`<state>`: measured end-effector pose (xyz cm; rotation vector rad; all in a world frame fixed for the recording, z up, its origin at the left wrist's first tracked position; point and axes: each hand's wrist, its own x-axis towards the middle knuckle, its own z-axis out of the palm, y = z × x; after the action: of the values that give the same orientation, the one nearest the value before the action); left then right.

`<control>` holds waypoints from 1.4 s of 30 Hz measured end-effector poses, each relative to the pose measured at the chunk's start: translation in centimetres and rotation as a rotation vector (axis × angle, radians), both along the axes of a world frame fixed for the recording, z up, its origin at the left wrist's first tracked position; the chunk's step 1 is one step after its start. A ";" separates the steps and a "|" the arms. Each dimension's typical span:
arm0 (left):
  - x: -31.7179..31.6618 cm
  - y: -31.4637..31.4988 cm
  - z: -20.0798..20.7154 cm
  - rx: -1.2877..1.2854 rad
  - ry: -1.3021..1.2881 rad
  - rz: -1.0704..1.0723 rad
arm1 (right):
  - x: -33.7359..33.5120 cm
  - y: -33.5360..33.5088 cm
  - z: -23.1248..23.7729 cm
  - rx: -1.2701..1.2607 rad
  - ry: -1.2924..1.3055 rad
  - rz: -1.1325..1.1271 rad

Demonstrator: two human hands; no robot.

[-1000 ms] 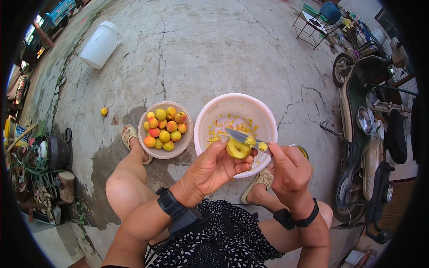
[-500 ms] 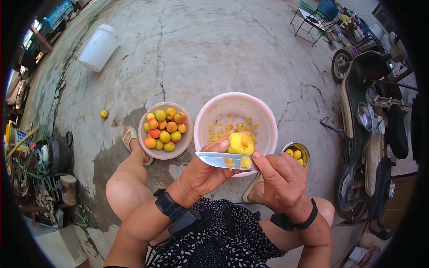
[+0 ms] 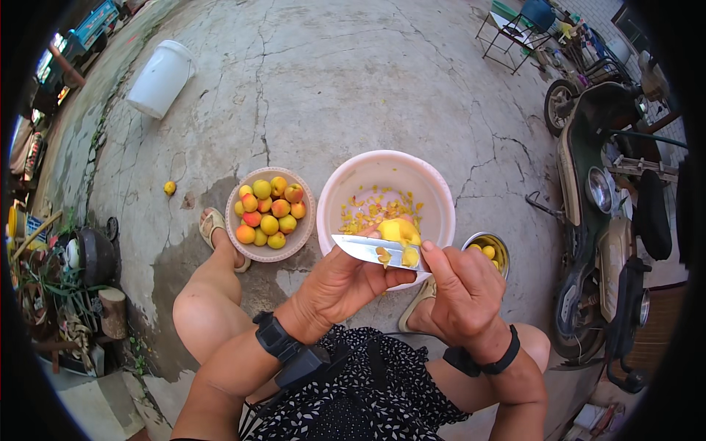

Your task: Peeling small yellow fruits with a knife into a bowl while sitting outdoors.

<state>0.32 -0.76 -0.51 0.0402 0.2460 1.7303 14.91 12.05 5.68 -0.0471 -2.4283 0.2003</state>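
My left hand (image 3: 334,287) is wrapped round a yellow peach (image 3: 399,229), largely peeled, above a pale pink basin (image 3: 387,155). Across the near side of the fruit lies the broad blade of a knife (image 3: 357,247), with bits of peel stuck to it. My right hand (image 3: 471,294) grips the knife, its handle hidden in the fist and the thumb near the blade's base. Small scraps of peel (image 3: 360,213) are scattered on the basin's floor. To the left, a round basket (image 3: 312,224) holds several red-and-yellow peaches (image 3: 269,224).
A metal bowl (image 3: 506,257) with yellow fruit stands by my right foot. One loose fruit (image 3: 170,188) lies on the concrete at left. Beyond it is a white bucket (image 3: 162,79). A scooter (image 3: 588,191) stands at right, a folding chair (image 3: 518,33) farther back.
The knife and peach have shifted slightly, the blade's tip moving a little up and right. The left fingers now show more below the blade.
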 end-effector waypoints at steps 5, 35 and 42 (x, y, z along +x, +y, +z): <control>-0.2 -0.1 0.0 0.023 0.051 -0.016 | 0.1 1.2 -0.5 0.041 0.026 0.010; -2.3 -0.8 1.8 -0.010 0.161 0.134 | 0.9 2.5 1.6 -0.147 -0.071 -0.059; -2.5 -0.6 2.3 -0.061 0.213 0.170 | 1.1 2.5 1.8 -0.014 -0.044 -0.022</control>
<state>-2.21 -1.36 1.79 0.1631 0.4702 1.8882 16.01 14.60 7.47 -0.0855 -2.4691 0.2086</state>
